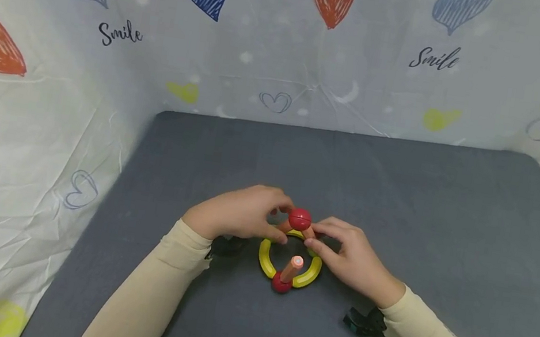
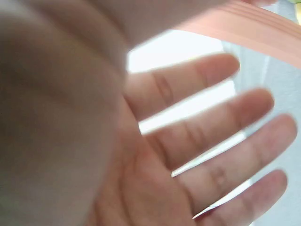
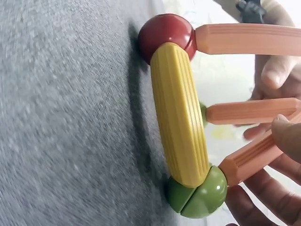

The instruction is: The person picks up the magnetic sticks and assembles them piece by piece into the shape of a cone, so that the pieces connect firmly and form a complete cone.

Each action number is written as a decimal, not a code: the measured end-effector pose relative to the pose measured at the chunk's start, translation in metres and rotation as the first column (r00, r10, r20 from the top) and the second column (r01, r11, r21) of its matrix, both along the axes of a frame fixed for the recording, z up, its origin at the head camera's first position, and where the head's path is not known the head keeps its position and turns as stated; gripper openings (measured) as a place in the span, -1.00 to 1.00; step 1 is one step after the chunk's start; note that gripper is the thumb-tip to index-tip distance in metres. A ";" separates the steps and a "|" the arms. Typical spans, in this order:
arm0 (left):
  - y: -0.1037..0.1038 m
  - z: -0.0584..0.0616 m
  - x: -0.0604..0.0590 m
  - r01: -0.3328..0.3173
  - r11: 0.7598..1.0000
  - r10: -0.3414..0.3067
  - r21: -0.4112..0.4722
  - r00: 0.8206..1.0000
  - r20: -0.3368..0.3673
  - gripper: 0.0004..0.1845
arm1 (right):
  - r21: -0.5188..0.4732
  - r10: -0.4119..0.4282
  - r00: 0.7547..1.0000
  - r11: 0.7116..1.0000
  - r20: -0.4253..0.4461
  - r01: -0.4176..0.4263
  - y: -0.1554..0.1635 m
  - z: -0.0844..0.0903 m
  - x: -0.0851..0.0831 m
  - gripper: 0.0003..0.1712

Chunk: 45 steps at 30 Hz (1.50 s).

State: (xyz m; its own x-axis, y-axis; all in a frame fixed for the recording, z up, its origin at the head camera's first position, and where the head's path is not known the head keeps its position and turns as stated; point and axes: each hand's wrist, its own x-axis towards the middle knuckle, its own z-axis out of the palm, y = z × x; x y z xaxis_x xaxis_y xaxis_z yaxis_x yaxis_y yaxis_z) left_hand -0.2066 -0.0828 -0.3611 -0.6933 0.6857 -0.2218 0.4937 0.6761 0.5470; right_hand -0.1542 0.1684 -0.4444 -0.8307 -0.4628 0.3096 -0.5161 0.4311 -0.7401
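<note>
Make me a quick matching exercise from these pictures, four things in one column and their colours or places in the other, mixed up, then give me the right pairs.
Things:
1. curved ring pieces
2. ball on top
3. straight rods
4. ball joint at the ring's lower end in the right wrist view

Descriptions:
A. green
B. yellow, lying flat on the grey mat
C. red, between the left hand and the right hand
D. orange-pink, rising from the ring's joints

Pairs: 1-B, 2-C, 3-D, 4-A
</note>
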 end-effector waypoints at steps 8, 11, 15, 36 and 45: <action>-0.001 0.023 0.019 0.014 0.999 -0.018 -0.040 0.995 -0.100 -0.67 | 0.016 -0.061 0.998 0.998 -0.019 0.062 0.009 0.002 -0.004 -0.75; 0.006 0.022 0.024 0.076 0.997 -0.077 -0.011 0.995 -0.065 -0.73 | 0.025 -0.077 0.997 0.997 -0.010 0.077 0.010 0.002 -0.005 -0.73; 0.015 0.013 0.026 0.139 0.990 -0.138 0.006 0.988 -0.065 -0.77 | 0.028 -0.077 0.997 0.997 -0.014 0.077 0.011 0.002 -0.006 -0.72; 0.016 0.005 0.016 0.112 0.993 -0.111 0.027 0.993 -0.039 -0.68 | 0.022 0.010 0.999 1.000 -0.050 -0.009 0.013 -0.003 -0.007 -0.72; 0.010 0.006 0.013 0.088 0.996 -0.088 0.015 0.996 -0.017 -0.68 | 0.015 0.080 0.992 0.997 -0.100 -0.079 0.016 -0.013 -0.012 -0.70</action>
State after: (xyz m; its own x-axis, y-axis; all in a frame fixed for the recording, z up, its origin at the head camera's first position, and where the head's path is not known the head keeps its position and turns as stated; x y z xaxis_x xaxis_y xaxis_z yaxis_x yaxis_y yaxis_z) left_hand -0.1932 -0.0725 -0.3548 -0.6337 0.7472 -0.2001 0.5596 0.6214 0.5484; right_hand -0.1664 0.1840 -0.4579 -0.7562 -0.5299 0.3839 -0.6202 0.3933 -0.6787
